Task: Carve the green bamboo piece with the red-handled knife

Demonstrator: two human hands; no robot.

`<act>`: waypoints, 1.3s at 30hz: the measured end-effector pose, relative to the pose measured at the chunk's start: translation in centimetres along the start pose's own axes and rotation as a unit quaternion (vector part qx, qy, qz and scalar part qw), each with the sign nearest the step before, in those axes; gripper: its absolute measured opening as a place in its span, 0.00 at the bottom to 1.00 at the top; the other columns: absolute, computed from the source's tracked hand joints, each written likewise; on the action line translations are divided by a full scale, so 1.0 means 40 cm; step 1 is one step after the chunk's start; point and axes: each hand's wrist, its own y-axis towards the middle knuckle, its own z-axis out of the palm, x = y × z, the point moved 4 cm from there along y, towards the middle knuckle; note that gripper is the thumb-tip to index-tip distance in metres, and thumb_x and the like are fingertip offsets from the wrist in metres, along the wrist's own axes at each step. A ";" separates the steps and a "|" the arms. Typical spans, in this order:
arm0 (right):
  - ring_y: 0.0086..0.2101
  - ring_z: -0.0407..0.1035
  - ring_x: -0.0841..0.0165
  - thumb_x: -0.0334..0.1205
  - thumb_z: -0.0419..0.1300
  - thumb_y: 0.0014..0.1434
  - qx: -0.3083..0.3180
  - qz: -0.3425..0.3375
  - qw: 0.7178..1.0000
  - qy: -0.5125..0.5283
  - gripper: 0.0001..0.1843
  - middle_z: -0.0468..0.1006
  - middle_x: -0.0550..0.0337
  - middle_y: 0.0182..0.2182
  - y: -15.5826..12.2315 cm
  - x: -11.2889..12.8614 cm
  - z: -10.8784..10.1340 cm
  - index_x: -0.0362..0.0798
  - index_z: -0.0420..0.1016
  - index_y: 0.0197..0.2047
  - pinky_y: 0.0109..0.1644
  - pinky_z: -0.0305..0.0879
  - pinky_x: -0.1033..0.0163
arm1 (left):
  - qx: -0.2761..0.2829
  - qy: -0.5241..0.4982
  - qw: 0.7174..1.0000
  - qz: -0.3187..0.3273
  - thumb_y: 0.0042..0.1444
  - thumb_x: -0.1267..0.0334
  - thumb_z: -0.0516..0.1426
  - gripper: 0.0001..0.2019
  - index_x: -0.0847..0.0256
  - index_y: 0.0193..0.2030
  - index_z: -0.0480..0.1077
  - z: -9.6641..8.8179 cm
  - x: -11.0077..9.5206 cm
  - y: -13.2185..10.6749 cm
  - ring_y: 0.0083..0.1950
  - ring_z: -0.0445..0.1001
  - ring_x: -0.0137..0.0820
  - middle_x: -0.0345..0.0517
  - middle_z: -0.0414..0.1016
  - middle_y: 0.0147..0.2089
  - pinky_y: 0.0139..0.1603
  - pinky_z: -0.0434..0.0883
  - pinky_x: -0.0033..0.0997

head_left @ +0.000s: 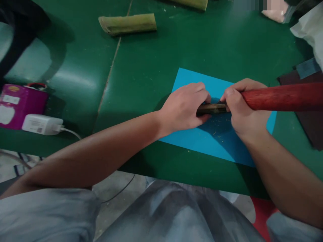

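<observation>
My left hand (185, 106) is closed around a narrow strip of bamboo (213, 108), holding it low over a blue sheet (202, 143). Gripped in my right hand (249, 109) is a carving knife (285, 97) with a thick red wooden handle that runs out past the right edge of the view. Its dark blade tip just shows by my right fingertips, against the bamboo's right end; the fingers hide the rest. Small pale shavings lie scattered on the sheet below.
A split bamboo piece (128, 24) lies at the back, with another bamboo piece (193, 3) beyond it. At left are a purple box (30, 101) and a white charger (41, 124) with its cable. A dark brown cloth-like item (309, 117) lies at right on the green table (141, 67).
</observation>
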 end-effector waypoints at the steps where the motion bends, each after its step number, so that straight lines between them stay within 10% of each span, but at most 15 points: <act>1: 0.24 0.68 0.64 0.41 0.68 0.64 -0.001 0.003 1.000 0.005 0.13 0.71 0.66 0.21 0.001 -0.006 0.000 0.59 0.77 0.27 0.33 0.68 0.54 | 0.000 -0.004 1.000 -0.001 0.63 0.60 0.65 0.12 0.59 0.51 0.77 -0.001 -0.001 0.000 0.50 0.80 0.45 0.53 0.81 0.49 0.48 0.73 0.43; 11: 0.25 0.67 0.65 0.37 0.67 0.61 -0.022 0.089 0.996 0.003 0.13 0.70 0.66 0.22 0.002 0.008 0.002 0.56 0.75 0.25 0.37 0.69 0.53 | 0.016 -0.017 1.000 -0.010 0.63 0.63 0.65 0.09 0.58 0.48 0.75 -0.002 -0.015 -0.002 0.53 0.80 0.46 0.52 0.80 0.50 0.49 0.73 0.44; 39: 0.24 0.68 0.65 0.40 0.68 0.64 -0.008 0.047 0.999 -0.006 0.13 0.72 0.66 0.22 -0.015 0.012 -0.001 0.58 0.79 0.27 0.34 0.68 0.53 | 0.001 0.010 1.000 -0.001 0.63 0.66 0.64 0.07 0.56 0.47 0.73 -0.003 -0.024 -0.002 0.50 0.81 0.45 0.50 0.82 0.47 0.45 0.72 0.43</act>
